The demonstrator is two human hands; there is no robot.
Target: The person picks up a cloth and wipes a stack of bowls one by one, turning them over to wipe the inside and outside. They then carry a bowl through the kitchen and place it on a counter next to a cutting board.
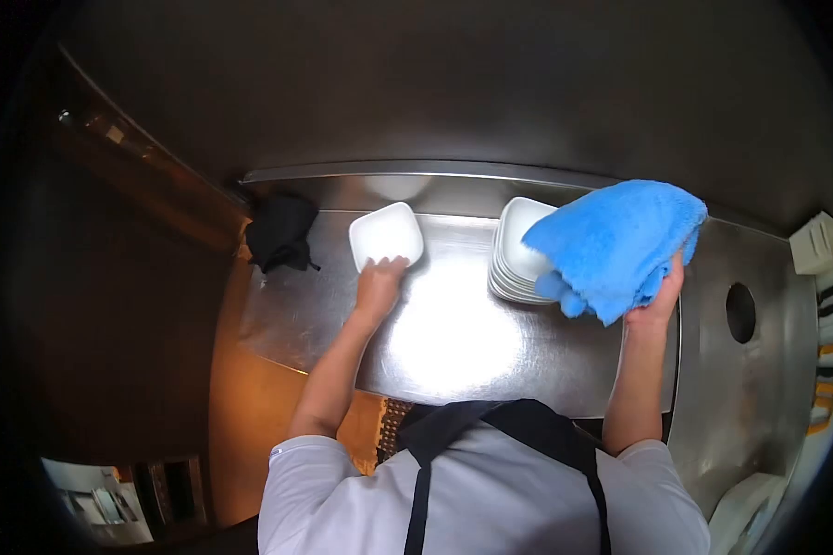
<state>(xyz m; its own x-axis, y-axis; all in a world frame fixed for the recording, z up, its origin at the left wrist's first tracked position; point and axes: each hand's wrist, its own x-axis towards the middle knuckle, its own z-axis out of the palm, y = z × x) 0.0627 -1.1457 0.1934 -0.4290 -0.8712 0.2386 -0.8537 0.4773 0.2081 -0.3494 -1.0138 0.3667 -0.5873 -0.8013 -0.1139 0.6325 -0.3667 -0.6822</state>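
Observation:
My left hand [380, 285] has its fingers over the near rim of a white, rounded-square dish [386, 233] on the left part of the steel counter. Its fingertips reach inside the dish, gripping that edge. Raised at the right, my right hand [662, 294] is closed on a fluffy blue cloth [620, 242], which drapes over and hides most of the fingers. Beside the cloth stands a stack of similar white dishes [518, 242]; the cloth covers part of its right side.
A crumpled black cloth-like item [282, 233] lies at the counter's left end. The steel counter [546, 356] has a raised back ledge against a dark wall. Farther right, a steel surface has a round hole [740, 313], and yellow-and-black handled items [826, 375] line the far right edge.

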